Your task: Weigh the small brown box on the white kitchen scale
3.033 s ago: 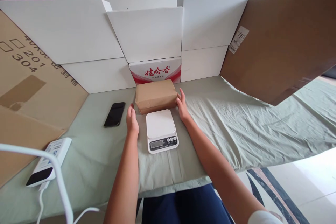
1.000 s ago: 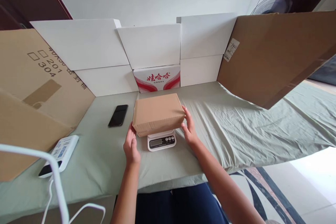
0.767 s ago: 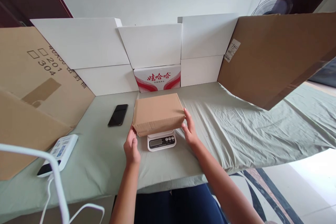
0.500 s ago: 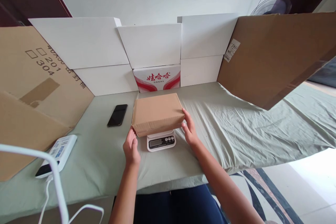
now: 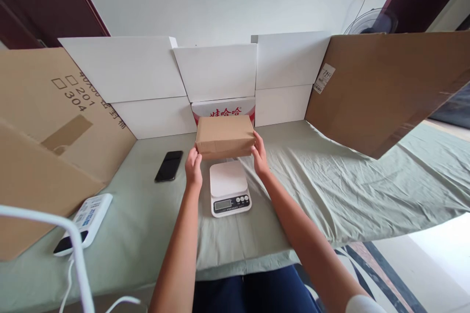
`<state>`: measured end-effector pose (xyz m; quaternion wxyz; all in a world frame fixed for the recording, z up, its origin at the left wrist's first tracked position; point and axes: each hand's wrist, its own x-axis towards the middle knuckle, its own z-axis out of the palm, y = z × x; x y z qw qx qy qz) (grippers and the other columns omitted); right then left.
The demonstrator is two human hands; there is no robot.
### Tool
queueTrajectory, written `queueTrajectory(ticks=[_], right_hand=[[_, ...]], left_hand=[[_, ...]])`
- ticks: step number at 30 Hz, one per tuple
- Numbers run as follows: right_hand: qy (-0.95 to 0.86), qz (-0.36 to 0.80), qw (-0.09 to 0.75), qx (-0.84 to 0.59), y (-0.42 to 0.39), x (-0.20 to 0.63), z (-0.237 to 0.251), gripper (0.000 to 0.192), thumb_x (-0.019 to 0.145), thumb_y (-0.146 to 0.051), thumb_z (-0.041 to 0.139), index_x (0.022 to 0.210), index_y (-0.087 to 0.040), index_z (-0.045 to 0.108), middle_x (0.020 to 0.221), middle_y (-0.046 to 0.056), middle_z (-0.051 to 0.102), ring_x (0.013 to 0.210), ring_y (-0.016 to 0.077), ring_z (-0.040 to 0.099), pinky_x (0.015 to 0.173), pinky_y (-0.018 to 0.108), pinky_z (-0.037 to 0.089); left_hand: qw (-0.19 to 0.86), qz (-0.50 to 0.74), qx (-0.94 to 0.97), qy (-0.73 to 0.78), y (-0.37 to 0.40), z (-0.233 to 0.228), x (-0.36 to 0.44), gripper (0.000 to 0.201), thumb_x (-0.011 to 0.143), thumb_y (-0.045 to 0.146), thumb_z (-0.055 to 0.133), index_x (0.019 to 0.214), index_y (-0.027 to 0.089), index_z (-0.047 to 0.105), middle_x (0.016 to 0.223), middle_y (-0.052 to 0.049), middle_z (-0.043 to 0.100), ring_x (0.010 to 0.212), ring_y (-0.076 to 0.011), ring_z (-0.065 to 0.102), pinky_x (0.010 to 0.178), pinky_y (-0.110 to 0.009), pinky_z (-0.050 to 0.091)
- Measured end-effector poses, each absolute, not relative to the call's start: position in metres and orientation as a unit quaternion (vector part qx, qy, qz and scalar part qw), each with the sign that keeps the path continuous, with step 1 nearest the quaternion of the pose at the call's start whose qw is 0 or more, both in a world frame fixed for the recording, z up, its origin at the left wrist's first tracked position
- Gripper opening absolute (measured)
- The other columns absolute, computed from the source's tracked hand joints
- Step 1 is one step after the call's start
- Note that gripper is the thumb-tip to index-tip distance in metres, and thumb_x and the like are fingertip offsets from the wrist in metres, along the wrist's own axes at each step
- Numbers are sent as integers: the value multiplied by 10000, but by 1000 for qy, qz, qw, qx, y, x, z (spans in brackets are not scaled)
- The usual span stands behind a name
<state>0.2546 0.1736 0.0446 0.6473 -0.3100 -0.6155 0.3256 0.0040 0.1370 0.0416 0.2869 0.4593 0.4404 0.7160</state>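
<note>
The brown rectangular cardboard box [image 5: 225,135] is no longer on the small white digital kitchen scale [image 5: 229,188]. Half a second ago it was resting on the weighing plate and hid it; now it is held beyond the scale, a little above the surface, and the whole smooth white plate with rounded corners is free to see. The box now covers the lower part of the white carton with red characters [image 5: 223,109] behind it.

The left hand [image 5: 193,170] presses flat on the left end of the box, with the fingers pointing up, and the right hand [image 5: 259,153] presses on the right end, with its thumb along the front edge. Both hands are open and clamp the box between them; they are not closed around it. The box has matte paper faces with soft, slightly crushed edges.

The scale has a dark display and three round buttons on its near edge. It stands on the pale green wrinkled cloth [image 5: 330,176] that covers the surface. A black flat phone [image 5: 169,166] lies to the left of the box, apart from it. A white oblong power bank [image 5: 83,223] lies near the front left edge. White foam boards [image 5: 128,68] and large brown cardboard sheets [image 5: 385,83] stand around the back and sides.
</note>
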Motion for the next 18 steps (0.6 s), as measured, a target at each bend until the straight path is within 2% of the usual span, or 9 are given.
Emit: queueTrajectory(ticks=[7, 18], right_hand=[[-601, 351, 644, -317, 192, 252, 23, 718, 965, -680, 543, 1559, -288, 447, 1665, 76, 459, 1563, 310, 410, 1317, 492, 301], [-613, 372, 605, -347, 195, 251, 15, 784, 966, -724, 508, 1581, -249, 409, 1696, 109, 418, 1597, 295, 370, 1340, 513, 266]], left_hand=[[308, 721, 417, 460, 153, -10, 1, 567, 834, 532, 694, 1297, 205, 671, 1393, -150, 687, 1409, -313, 588, 1216, -474, 414], [325, 711, 387, 489, 152, -3, 4, 648, 796, 557, 713, 1325, 186, 658, 1453, -185, 658, 1418, -312, 587, 1207, -462, 414]])
